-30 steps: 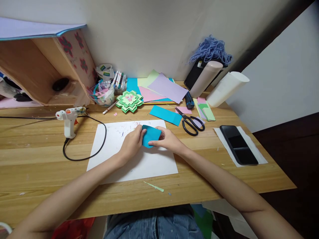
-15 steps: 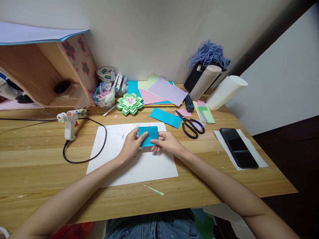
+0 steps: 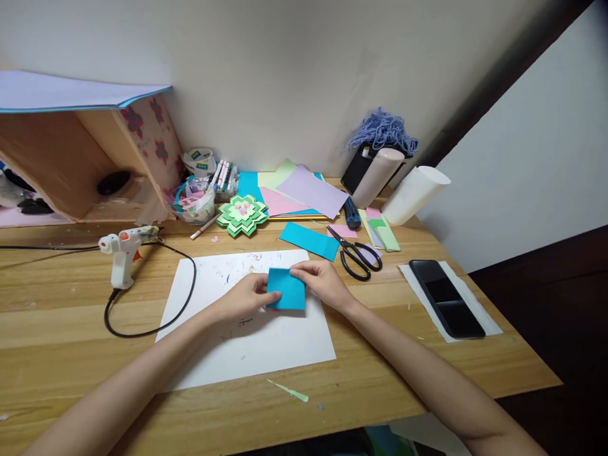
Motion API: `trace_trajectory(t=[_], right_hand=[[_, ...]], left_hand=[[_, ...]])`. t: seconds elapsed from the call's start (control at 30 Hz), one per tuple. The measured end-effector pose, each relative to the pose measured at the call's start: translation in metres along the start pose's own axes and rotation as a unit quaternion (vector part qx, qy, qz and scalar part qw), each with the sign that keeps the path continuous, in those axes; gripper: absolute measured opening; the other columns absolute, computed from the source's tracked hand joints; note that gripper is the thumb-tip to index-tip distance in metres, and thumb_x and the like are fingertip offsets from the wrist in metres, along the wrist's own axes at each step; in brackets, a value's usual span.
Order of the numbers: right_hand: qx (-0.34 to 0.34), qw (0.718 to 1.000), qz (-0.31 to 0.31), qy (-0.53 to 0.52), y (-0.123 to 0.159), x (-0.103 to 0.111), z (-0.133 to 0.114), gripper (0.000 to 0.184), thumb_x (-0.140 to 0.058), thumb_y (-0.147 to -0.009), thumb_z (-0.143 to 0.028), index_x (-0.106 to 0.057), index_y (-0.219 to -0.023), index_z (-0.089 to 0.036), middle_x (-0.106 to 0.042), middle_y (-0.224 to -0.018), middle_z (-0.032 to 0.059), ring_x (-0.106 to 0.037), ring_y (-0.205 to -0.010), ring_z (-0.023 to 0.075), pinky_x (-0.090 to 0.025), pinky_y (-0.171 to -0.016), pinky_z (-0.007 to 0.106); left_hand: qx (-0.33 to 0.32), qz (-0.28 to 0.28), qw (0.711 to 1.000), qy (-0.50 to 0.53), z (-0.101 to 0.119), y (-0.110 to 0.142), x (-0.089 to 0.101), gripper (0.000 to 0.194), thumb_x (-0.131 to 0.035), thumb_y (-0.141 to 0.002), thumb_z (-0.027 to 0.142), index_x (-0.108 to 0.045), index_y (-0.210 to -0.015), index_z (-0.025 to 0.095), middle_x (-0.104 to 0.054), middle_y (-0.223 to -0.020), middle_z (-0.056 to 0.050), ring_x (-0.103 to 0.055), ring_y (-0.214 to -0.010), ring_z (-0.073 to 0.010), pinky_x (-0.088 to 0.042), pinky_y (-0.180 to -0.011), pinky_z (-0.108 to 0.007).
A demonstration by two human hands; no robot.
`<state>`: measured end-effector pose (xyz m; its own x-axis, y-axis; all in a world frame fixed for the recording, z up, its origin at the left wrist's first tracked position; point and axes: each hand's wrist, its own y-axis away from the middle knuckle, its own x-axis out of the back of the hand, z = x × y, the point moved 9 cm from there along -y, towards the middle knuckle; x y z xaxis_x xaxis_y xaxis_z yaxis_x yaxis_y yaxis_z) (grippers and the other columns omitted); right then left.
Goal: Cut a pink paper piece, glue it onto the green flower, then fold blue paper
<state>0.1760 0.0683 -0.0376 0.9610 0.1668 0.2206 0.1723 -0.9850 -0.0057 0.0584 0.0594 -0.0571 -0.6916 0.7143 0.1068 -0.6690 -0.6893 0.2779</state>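
Between my two hands is a small square of blue paper point(image 3: 287, 292), held just above a white sheet point(image 3: 285, 345) on the desk. My left hand point(image 3: 249, 296) pinches its left edge, thumb on top and fingers behind. At the upper right corner, my right hand point(image 3: 323, 282) grips the paper between thumb and fingertips. A longer blue paper strip point(image 3: 310, 241) lies behind my hands, beside black-handled scissors point(image 3: 354, 258). Marks and specks of colour dot the white sheet.
On the left, a white glue gun point(image 3: 124, 253) stands with its looped black cord. A layered green paper flower point(image 3: 242, 215) and stacked coloured papers point(image 3: 313, 190) lie at the back. A phone point(image 3: 446, 297) rests on the right, near two paper rolls point(image 3: 416, 195).
My right hand has shifted from the blue paper's lower right to its upper right corner. My left thumb has slid lower along the left side. The whole view has tilted upward slightly.
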Motion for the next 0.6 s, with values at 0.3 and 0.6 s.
trace_trajectory(t=[0.3, 0.6], right_hand=[[-0.097, 0.993, -0.048, -0.038, 0.003, -0.014, 0.013, 0.03, -0.066, -0.069, -0.039, -0.062, -0.085, -0.014, -0.065, -0.069, 0.0024, -0.059, -0.06, 0.0144, -0.045, -0.057, 0.026], [-0.008, 0.999, -0.027, 0.019, -0.001, -0.007, 0.001, 0.019, -0.063, -0.073, -0.031, -0.068, -0.082, -0.016, -0.067, -0.081, 0.0052, -0.06, -0.074, 0.0171, -0.047, -0.066, 0.028]], left_hand=[[-0.032, 0.182, 0.982, -0.045, -0.001, 0.004, 0.024, 0.041, -0.045, -0.08, 0.049, -0.052, -0.06, 0.013, -0.043, -0.054, 0.003, -0.039, -0.053, -0.0099, -0.031, -0.051, -0.022], [-0.031, 0.147, 0.988, 0.021, -0.004, 0.0, 0.019, 0.037, -0.052, -0.076, 0.048, -0.06, -0.076, 0.012, -0.053, -0.063, 0.0, -0.043, -0.057, -0.0107, -0.032, -0.053, -0.022]])
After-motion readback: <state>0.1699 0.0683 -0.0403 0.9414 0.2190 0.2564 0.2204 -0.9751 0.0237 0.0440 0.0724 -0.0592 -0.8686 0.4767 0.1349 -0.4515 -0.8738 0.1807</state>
